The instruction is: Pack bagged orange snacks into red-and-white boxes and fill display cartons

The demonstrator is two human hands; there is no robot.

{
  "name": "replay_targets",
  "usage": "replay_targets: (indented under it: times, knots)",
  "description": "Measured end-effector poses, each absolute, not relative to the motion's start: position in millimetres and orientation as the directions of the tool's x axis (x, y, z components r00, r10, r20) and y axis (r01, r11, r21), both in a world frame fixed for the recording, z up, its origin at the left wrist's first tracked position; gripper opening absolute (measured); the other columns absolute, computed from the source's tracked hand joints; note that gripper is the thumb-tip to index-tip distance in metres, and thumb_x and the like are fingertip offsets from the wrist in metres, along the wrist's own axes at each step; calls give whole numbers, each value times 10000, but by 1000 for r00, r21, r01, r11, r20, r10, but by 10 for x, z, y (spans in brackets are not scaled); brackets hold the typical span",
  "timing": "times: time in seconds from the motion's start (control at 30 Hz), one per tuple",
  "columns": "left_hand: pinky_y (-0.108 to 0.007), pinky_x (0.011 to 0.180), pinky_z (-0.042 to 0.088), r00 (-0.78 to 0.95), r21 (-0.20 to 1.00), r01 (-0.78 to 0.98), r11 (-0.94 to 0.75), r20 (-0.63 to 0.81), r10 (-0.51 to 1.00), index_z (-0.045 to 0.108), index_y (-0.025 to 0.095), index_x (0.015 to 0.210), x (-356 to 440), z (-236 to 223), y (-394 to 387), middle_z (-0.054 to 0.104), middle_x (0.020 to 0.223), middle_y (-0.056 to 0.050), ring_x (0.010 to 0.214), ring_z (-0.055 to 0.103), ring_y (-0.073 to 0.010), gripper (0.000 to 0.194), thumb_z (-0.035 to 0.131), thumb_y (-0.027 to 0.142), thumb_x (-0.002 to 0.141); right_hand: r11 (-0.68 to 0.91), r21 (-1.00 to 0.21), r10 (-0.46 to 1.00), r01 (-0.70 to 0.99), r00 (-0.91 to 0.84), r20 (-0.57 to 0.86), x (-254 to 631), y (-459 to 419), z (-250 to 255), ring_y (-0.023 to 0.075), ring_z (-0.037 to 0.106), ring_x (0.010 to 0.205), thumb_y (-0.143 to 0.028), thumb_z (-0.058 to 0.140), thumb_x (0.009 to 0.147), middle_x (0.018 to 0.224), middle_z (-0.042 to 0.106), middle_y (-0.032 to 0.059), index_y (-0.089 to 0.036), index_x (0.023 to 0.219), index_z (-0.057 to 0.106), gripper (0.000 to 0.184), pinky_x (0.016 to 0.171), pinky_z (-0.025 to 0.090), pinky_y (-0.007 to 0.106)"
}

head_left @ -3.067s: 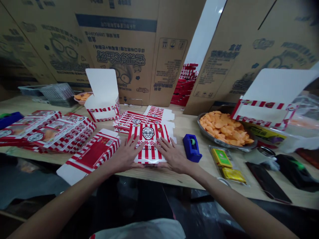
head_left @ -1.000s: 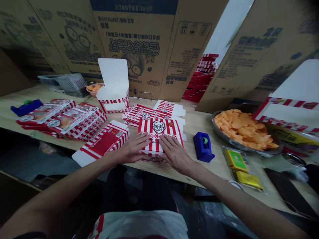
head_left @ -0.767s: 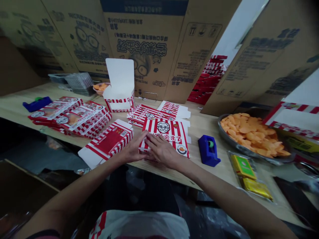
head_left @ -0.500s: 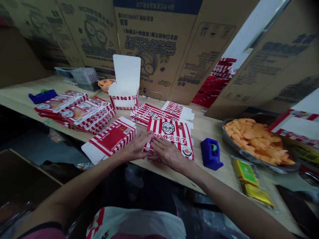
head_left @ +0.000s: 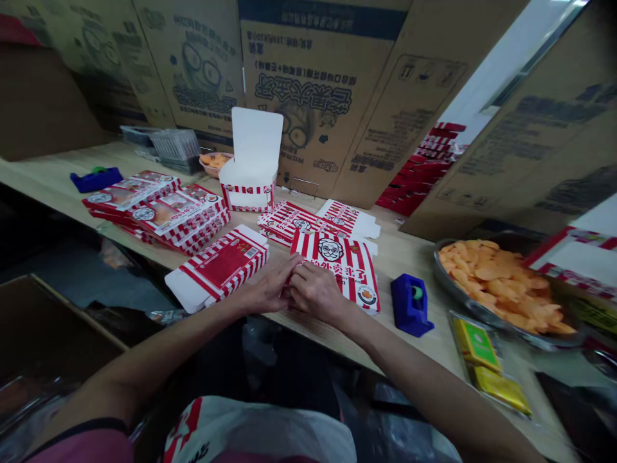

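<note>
A red-and-white striped carton (head_left: 351, 257) printed with a cartoon face lies in front of me near the table's edge. My left hand (head_left: 272, 289) is against its left end, with the fingers closed at the corner. My right hand (head_left: 315, 292) is curled over the same end, its knuckles up and fingertips bent down, meeting the left fingers. The flap between the two hands is hidden by them. To the left, a second striped carton (head_left: 224, 263) lies with its red panel up and its white end flap unfolded.
Stacked filled cartons (head_left: 178, 212) and a blue tape dispenser (head_left: 96, 180) are at left. An upright lidded box (head_left: 255, 151) stands behind flat cartons (head_left: 294, 218). At right are another tape dispenser (head_left: 411, 305), a metal bowl of orange chips (head_left: 501, 283) and yellow packets (head_left: 482, 347).
My right hand has gone from lying flat over the carton's left end to curled fingers there. My left fingers have drawn in beside it. The view has shifted slightly.
</note>
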State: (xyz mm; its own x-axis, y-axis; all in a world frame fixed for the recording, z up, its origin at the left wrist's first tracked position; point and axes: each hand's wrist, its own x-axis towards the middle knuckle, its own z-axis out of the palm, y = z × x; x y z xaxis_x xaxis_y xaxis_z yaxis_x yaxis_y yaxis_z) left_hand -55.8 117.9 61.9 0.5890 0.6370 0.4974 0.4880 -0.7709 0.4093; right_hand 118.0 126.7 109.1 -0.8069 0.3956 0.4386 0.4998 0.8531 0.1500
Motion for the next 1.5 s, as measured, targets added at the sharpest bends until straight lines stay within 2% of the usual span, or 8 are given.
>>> replay_targets:
  times: [0.2, 0.37, 0.57, 0.73, 0.83, 1.07, 1.3, 1.5]
  knots:
    - [-526, 1130, 236, 689, 248, 529, -811, 432, 582, 93, 170, 1481, -613, 660, 1226, 355, 1471, -199, 1408, 241, -276, 800, 582, 262, 855, 866, 13, 435, 500, -766, 473, 1611, 1131, 1147, 236, 603, 983, -375, 495, 920, 1042, 689, 122, -140, 1057, 643, 310, 892, 454, 395]
    - [-601, 1078, 255, 767, 11, 560, -829, 372, 523, 361, 204, 1394, -637, 736, 1221, 389, 1443, -213, 1389, 264, -343, 554, 546, 206, 873, 783, 31, 572, 622, -738, 358, 2402, 1015, 1099, 312, 337, 1354, -554, 526, 852, 1428, 435, 163, -158, 1462, 272, 770, 1091, 252, 560]
    - [-640, 1039, 286, 800, -159, 555, -816, 369, 472, 498, 155, 1273, -566, 836, 1183, 482, 1355, -234, 1345, 340, -373, 398, 520, 202, 878, 747, -25, 648, 664, -720, 248, 2661, 1031, 870, 288, 181, 1422, -411, 473, 922, 1496, 331, 129, -178, 1481, 217, 658, 1112, 243, 547]
    - [-574, 1042, 341, 821, -236, 537, -810, 365, 438, 591, 79, 1077, -309, 937, 1164, 529, 1301, -240, 1276, 433, -358, 391, 543, 406, 869, 767, -338, 639, 545, -697, 326, 2702, 1085, 946, 267, 247, 1404, -392, 539, 901, 1482, 356, 136, -206, 1456, 290, 636, 1102, 297, 528]
    - [-484, 997, 424, 836, -268, 516, -814, 367, 409, 612, 81, 989, -178, 939, 1180, 604, 1184, -215, 1175, 524, -308, 300, 536, 351, 880, 766, -446, 637, 463, -644, 425, 2774, 1126, 995, 243, 361, 1354, -321, 573, 893, 1415, 458, 141, -211, 1381, 431, 520, 1076, 375, 480]
    - [-489, 924, 468, 817, -274, 548, -790, 378, 436, 525, 48, 1232, -113, 996, 1171, 595, 1150, -236, 1123, 543, -336, 436, 562, 273, 861, 873, -185, 463, 451, -651, 602, 2741, 1080, 843, 240, 495, 1256, -155, 566, 885, 1252, 611, 153, -165, 1268, 542, 383, 1031, 442, 473]
    - [-478, 1024, 400, 851, -325, 514, -794, 314, 421, 523, 99, 1264, -115, 981, 1087, 557, 1295, -210, 1255, 482, -309, 372, 467, 182, 906, 851, -144, 448, 504, -556, 700, 2679, 909, 650, 255, 528, 1223, -182, 570, 888, 1186, 653, 150, -173, 1279, 510, 395, 1068, 346, 581]
    - [-445, 1024, 423, 835, -331, 537, -776, 337, 435, 539, 68, 1234, -110, 975, 1045, 569, 1282, -220, 1251, 497, -284, 359, 425, 102, 895, 868, -97, 385, 486, -538, 749, 2673, 940, 504, 226, 503, 1248, -64, 473, 887, 1192, 646, 169, -140, 1293, 500, 414, 1011, 464, 474]
